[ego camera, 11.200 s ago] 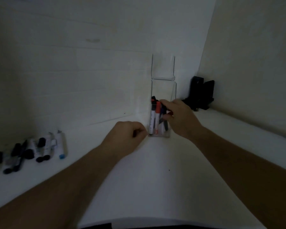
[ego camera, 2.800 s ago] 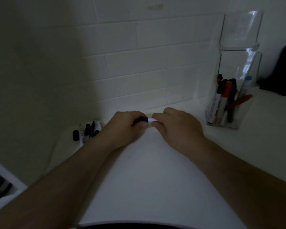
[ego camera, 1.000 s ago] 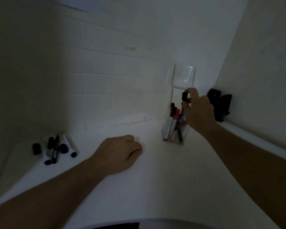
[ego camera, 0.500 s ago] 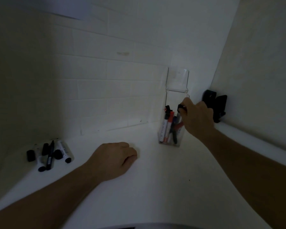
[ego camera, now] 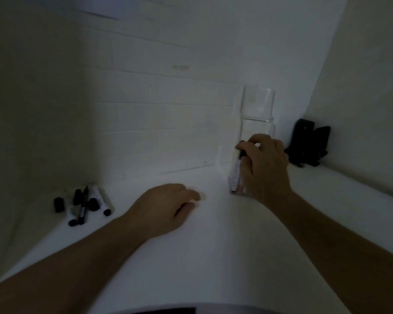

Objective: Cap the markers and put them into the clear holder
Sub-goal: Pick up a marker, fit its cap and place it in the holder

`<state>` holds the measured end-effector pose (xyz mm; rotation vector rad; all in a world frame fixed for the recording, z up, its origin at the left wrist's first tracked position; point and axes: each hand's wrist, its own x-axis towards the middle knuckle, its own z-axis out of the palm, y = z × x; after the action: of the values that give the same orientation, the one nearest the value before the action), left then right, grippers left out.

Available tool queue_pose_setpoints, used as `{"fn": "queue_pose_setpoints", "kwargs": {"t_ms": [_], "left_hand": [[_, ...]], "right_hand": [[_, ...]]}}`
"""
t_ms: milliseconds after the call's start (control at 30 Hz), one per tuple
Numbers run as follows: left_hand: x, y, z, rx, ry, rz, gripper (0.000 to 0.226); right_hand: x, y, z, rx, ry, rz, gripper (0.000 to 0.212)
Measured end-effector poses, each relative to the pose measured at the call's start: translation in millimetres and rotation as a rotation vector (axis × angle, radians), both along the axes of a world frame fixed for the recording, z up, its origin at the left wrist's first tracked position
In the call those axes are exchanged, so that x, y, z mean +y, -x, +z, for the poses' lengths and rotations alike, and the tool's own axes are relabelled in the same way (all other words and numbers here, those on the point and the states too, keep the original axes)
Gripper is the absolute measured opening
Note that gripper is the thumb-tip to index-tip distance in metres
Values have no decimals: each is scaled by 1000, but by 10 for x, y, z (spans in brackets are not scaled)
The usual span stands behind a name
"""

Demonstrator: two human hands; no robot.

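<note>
The clear holder (ego camera: 235, 180) stands against the tiled wall at the back right, and its tall upper part (ego camera: 258, 105) rises above my right hand. My right hand (ego camera: 267, 165) is down over the holder's opening and pinches the black top of a marker (ego camera: 242, 153) that stands inside it. It hides most of the other markers in the holder. My left hand (ego camera: 166, 207) rests on the white table with loosely curled fingers and holds nothing. A small pile of black and white markers (ego camera: 86, 203) lies at the left, with a loose black cap (ego camera: 59, 204) beside it.
A black object (ego camera: 309, 146) stands in the corner to the right of the holder. The white table (ego camera: 213, 257) runs along the tiled wall at the back and a plain wall on the right.
My right hand has come down from above the holder with the black-capped marker, lowering it into the holder. My left hand has stayed on the table.
</note>
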<state>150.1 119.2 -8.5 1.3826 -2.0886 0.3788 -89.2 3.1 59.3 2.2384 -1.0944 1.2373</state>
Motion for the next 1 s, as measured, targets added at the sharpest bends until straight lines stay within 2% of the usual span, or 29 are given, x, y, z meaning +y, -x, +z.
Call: {"fn": "queue_pose_setpoints", "kwargs": {"t_ms": [67,133,233,333,467,567,633,767,867,933,1000], "left_hand": [[44,-81,141,31,47,23,22],[130,-246,341,90,93,76,22],[298,-629,606,198,116,275,24],[423,-1061,715,283,-79,613,30],[487,-1410,716,418,-368,770,26],[469,-1451,667,445,-452,802,24],[458,-1438,643,441,-500,821,22],[489,-1397,676,453,-559,830,23],[530,-1326,712,424,-744,757,21],[554,-1284,717,380,-872,718,28],[559,-1253,714,326,-945,691,37]], "right_hand": [[153,-295,-148,58,-62,177,32],[286,-622,-324,114,-224,356,35],[492,-1094,-512,208,-446,566,36],[741,-1533,-579,256,-605,722,36],[926,-2011,-626,349,-629,868,29],[913,-2144,-670,423,-544,814,21],[887,-2129,-669,402,-505,738,18],[710,-1972,-614,488,-466,425,39],[490,-1675,-556,547,-473,282,37],[389,-1418,-559,515,-476,249,25],[353,-1191,-604,348,-501,280,16]]}}
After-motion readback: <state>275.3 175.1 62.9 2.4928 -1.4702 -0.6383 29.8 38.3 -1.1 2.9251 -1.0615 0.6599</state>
